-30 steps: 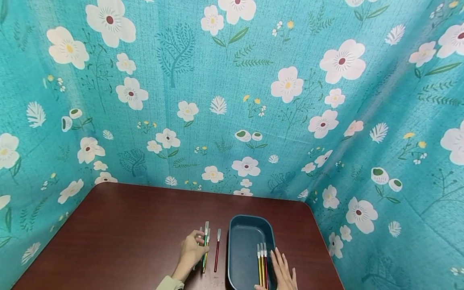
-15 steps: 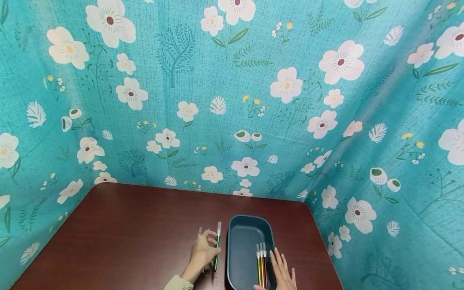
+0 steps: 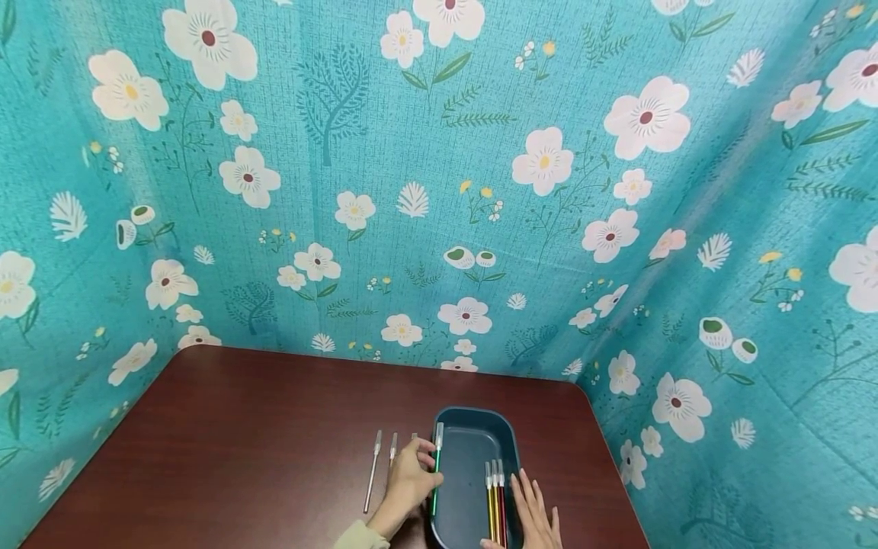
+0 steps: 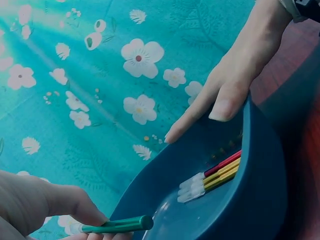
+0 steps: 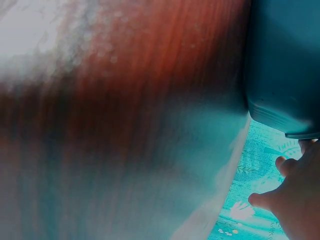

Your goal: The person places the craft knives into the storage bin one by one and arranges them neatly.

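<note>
Two hands at a dark blue tray on a red-brown surface, one holding a green pen over the tray's left rim.

Head view: the left hand (image 3: 409,482) pinches the green pen (image 3: 436,469) with fingers clamped on its barrel, cap end pointing away, held just above the tray (image 3: 473,427); the right hand (image 3: 533,512) lies flat, fingers straight and together, on the tray's right side, apparently steadying it. Three pens (image 3: 495,499) lie side by side inside; further pens (image 3: 373,470) rest on the surface (image 3: 261,442) to the left, partly hidden by the hand. Left wrist view: the pen's end (image 4: 116,225) juts over the tray wall (image 4: 250,200); thumb contact is cut off. Right wrist view: heavily blurred; only the tray's underside (image 5: 285,65) and curled finger edges (image 5: 290,195) can be made out.
</note>
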Available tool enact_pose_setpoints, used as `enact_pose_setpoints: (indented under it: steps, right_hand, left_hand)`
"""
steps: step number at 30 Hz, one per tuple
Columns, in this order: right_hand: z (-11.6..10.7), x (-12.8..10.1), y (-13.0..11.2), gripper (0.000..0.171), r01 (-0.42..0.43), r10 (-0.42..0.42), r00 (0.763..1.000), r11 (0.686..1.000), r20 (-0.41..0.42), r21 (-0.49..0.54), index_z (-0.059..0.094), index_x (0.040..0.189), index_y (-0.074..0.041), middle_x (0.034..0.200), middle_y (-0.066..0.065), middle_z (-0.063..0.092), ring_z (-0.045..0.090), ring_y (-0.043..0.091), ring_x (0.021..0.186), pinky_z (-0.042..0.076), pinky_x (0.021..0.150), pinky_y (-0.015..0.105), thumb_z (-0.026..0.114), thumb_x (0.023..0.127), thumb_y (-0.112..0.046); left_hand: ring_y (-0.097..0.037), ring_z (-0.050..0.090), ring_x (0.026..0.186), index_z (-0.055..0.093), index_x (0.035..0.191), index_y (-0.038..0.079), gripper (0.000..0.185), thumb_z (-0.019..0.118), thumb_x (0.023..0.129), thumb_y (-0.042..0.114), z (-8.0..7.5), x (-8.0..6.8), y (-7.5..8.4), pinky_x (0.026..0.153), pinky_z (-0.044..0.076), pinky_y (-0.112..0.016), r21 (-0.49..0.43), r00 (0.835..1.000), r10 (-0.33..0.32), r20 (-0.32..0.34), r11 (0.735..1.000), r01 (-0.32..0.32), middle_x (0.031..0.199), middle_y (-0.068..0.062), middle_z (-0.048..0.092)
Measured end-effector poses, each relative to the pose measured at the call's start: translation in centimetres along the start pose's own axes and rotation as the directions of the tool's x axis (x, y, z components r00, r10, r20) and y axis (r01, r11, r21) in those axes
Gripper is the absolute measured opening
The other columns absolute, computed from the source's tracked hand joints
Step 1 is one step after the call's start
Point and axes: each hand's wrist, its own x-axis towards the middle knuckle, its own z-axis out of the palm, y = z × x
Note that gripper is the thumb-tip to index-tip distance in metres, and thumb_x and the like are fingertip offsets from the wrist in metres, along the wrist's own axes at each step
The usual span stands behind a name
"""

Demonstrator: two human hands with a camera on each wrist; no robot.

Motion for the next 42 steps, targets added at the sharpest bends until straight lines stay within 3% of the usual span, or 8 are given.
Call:
enact_pose_setpoints:
  steps: [6,12,20,24,27,32,38,42]
  right_hand:
    - [0.1,-0.1,0.1,0.108,0.0,0.0,1.0,1.0,-0.007,0.003,0.037,0.162,-0.012,0.169,0.02,0.03,0.026,0.057,0.15,0.01,0.104,0.089,0.082,0.08,-0.065]
    - [0.1,-0.2,0.2,0.106,0.011,-0.011,1.0,1.0,-0.021,-0.003,0.037,0.162,-0.013,0.169,0.017,0.03,0.027,0.057,0.15,0.011,0.104,0.088,0.082,0.081,-0.064]
    - [0.2,-0.2,0.2,0.102,0.026,-0.026,1.0,0.999,-0.008,0.036,0.037,0.164,-0.012,0.171,0.015,0.027,0.024,0.058,0.15,0.005,0.108,0.085,0.08,0.085,-0.061]
    - [0.2,-0.2,0.4,0.105,0.032,-0.032,0.999,0.999,-0.022,0.017,0.038,0.163,-0.013,0.17,0.016,0.029,0.027,0.057,0.149,0.01,0.105,0.086,0.081,0.082,-0.063]
    - [0.4,-0.2,0.6,0.107,0.039,-0.039,0.998,0.999,-0.049,-0.001,0.039,0.162,-0.014,0.169,0.017,0.032,0.03,0.057,0.148,0.014,0.103,0.087,0.082,0.079,-0.065]
    - [0.5,-0.1,0.7,0.109,0.055,-0.056,0.996,0.998,-0.065,-0.019,0.039,0.162,-0.015,0.169,0.015,0.032,0.03,0.056,0.148,0.016,0.101,0.087,0.082,0.077,-0.067]
    - [0.5,0.0,0.8,0.108,0.053,-0.053,0.998,0.999,-0.045,-0.012,0.038,0.163,-0.015,0.175,-0.001,0.022,0.03,0.055,0.149,0.015,0.104,0.085,0.081,0.079,-0.067]
    - [0.3,0.1,0.6,0.106,0.037,-0.037,0.999,0.999,-0.019,-0.003,0.037,0.164,-0.014,0.175,0.003,0.021,0.028,0.056,0.149,0.012,0.106,0.085,0.08,0.082,-0.065]
  left_hand:
    - [-0.011,0.055,0.064,0.067,0.104,0.007,0.041,0.076,0.068,-0.009,1.5,-0.2,0.2,0.056,0.05,-0.029,0.042,1.0,-0.031,0.0,0.999,0.031,0.084,0.0,0.065]
    - [-0.01,0.057,0.049,0.067,0.107,0.005,0.041,0.078,0.071,-0.012,2.9,-0.4,0.1,0.047,0.052,-0.028,0.014,0.999,-0.022,0.042,1.0,0.021,0.084,-0.002,0.065]
    - [-0.008,0.056,0.051,0.066,0.103,0.007,0.04,0.082,0.07,-0.009,6.0,-0.2,-2.9,0.048,0.051,-0.028,0.091,0.998,0.061,0.025,0.994,-0.063,0.078,0.003,0.063]
    - [-0.012,0.057,0.047,0.065,0.101,0.006,0.04,0.08,0.068,-0.013,6.4,-0.5,-2.3,0.044,0.052,-0.027,0.012,0.999,0.012,0.047,1.0,-0.012,0.078,0.001,0.063]
    - [-0.01,0.055,0.048,0.065,0.099,0.005,0.039,0.079,0.067,-0.013,7.1,-0.4,-2.4,0.046,0.051,-0.027,0.041,0.999,0.018,0.051,0.999,-0.02,0.075,0.001,0.062]
    - [-0.011,0.054,0.063,0.066,0.098,0.007,0.039,0.084,0.068,-0.008,7.9,-0.4,-2.0,0.062,0.052,-0.034,0.143,0.997,-0.026,0.076,0.99,0.015,0.074,0.004,0.062]
    - [-0.016,0.056,0.066,0.065,0.093,0.009,0.037,0.081,0.065,-0.008,9.3,-0.3,-2.5,0.064,0.052,-0.036,0.192,0.997,-0.05,0.052,0.981,0.039,0.071,0.004,0.06]
    - [-0.017,0.057,0.067,0.065,0.091,0.008,0.033,0.077,0.065,-0.008,10.2,-0.2,-3.1,0.065,0.053,-0.038,0.243,0.997,-0.068,0.027,0.968,0.059,0.07,0.005,0.057]
